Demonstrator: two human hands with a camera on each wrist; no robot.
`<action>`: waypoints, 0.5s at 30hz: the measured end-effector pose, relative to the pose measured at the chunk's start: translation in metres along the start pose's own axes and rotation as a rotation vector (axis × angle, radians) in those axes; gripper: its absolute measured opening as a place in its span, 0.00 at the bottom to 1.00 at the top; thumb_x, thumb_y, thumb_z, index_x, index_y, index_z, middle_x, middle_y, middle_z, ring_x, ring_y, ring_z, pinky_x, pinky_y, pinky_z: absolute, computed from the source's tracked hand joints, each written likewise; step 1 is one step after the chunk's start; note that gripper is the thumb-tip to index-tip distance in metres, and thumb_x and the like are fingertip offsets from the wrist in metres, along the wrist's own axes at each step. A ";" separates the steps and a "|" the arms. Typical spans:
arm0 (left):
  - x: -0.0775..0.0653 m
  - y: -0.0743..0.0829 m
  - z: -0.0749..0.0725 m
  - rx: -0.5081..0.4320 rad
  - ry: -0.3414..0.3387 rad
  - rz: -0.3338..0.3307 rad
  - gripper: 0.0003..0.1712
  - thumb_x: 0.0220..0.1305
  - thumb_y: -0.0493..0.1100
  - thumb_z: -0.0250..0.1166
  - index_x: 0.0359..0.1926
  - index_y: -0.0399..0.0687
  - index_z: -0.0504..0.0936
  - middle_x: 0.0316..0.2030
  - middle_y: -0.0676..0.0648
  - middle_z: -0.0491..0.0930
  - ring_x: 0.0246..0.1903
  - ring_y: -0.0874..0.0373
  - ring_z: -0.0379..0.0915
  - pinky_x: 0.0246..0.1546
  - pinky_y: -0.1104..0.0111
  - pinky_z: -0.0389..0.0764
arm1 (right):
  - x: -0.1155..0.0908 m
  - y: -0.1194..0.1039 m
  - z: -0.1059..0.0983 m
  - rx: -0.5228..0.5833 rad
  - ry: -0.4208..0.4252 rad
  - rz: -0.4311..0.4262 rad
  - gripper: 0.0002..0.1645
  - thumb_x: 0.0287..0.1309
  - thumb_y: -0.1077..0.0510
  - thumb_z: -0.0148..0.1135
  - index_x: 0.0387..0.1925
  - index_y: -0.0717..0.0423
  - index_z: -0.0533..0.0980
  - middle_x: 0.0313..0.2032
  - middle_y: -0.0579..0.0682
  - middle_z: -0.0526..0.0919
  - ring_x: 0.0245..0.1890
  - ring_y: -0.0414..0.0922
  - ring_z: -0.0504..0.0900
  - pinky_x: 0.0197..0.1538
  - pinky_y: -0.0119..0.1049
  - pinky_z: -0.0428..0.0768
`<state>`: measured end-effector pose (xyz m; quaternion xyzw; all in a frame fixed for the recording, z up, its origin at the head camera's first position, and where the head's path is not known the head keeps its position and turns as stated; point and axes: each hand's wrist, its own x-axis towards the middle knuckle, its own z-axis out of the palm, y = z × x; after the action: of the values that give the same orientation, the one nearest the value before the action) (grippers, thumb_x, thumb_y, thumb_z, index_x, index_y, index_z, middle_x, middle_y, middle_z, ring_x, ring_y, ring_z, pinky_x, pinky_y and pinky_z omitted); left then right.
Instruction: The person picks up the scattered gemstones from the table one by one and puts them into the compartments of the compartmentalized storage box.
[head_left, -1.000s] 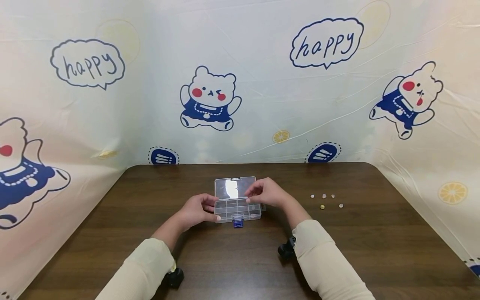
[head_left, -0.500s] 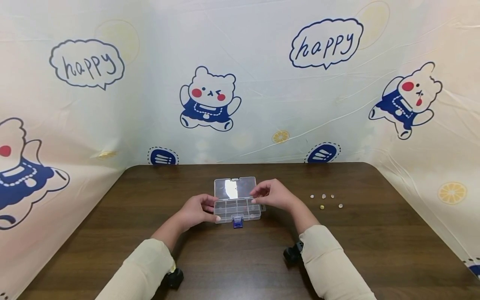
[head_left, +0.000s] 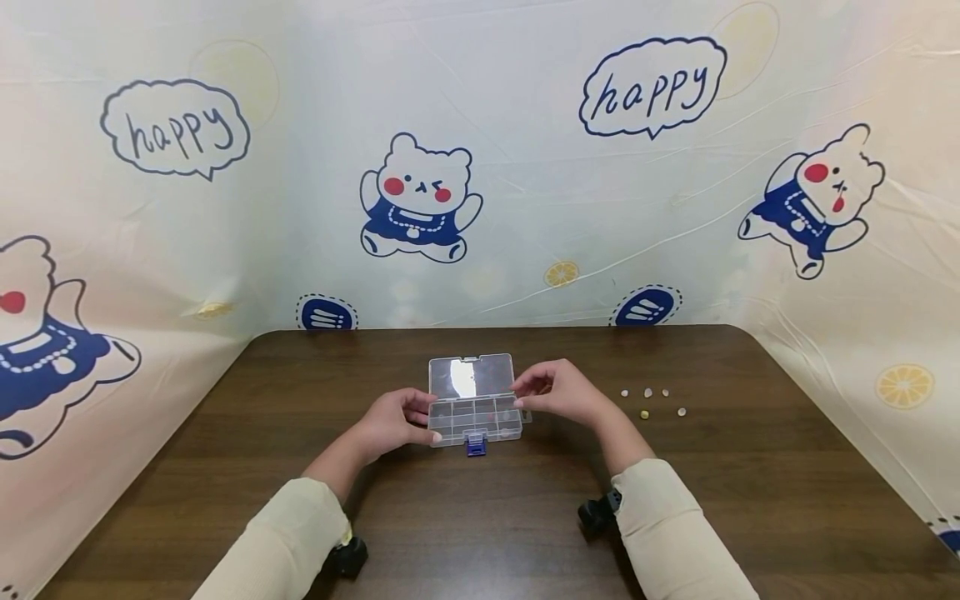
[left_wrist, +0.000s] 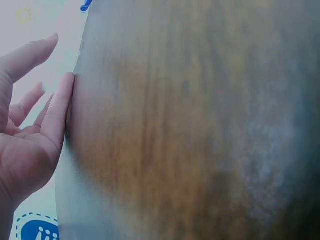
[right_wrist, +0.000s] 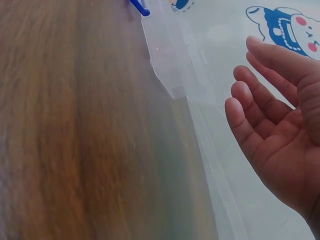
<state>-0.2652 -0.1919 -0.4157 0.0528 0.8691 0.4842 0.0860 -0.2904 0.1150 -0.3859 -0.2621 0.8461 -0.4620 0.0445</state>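
A clear plastic compartment box (head_left: 475, 432) lies with its lid (head_left: 480, 377) raised back and a blue clasp (head_left: 476, 444) at its front. A tiny reddish speck shows in one compartment toward the right; its kind is too small to tell. My left hand (head_left: 393, 418) rests at the box's left end, thumb by the front corner and fingers by the back corner. At the right end hovers my right hand (head_left: 558, 392), fingertips near the hinge side. In the right wrist view the fingers of that hand (right_wrist: 280, 130) are loosely bent, with nothing seen between them.
Several small pale bead-like pieces (head_left: 648, 392), with a yellowish one (head_left: 644, 414) among them, lie on the brown wooden table (head_left: 480, 525) right of my right hand. A patterned cloth backdrop (head_left: 525, 208) rises behind the table.
My right hand has moved to the right, from over the box's compartments to its right end. My left hand and the box have stayed put.
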 end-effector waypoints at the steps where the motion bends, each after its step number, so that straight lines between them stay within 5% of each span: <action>1: 0.000 0.000 0.000 0.000 0.000 0.000 0.35 0.42 0.39 0.82 0.55 0.43 0.79 0.44 0.46 0.79 0.43 0.53 0.75 0.46 0.63 0.81 | -0.001 0.000 -0.001 0.001 0.002 0.002 0.13 0.53 0.61 0.73 0.41 0.61 0.84 0.34 0.46 0.84 0.33 0.47 0.78 0.40 0.39 0.81; 15: 0.000 0.000 0.000 -0.003 0.003 -0.001 0.36 0.41 0.39 0.82 0.54 0.43 0.79 0.43 0.46 0.79 0.42 0.53 0.75 0.45 0.63 0.81 | -0.012 0.002 -0.010 -0.015 0.015 0.018 0.13 0.52 0.58 0.74 0.40 0.57 0.84 0.36 0.48 0.84 0.34 0.48 0.78 0.41 0.39 0.81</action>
<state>-0.2653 -0.1916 -0.4159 0.0516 0.8685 0.4855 0.0851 -0.2836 0.1292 -0.3838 -0.2512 0.8522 -0.4571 0.0405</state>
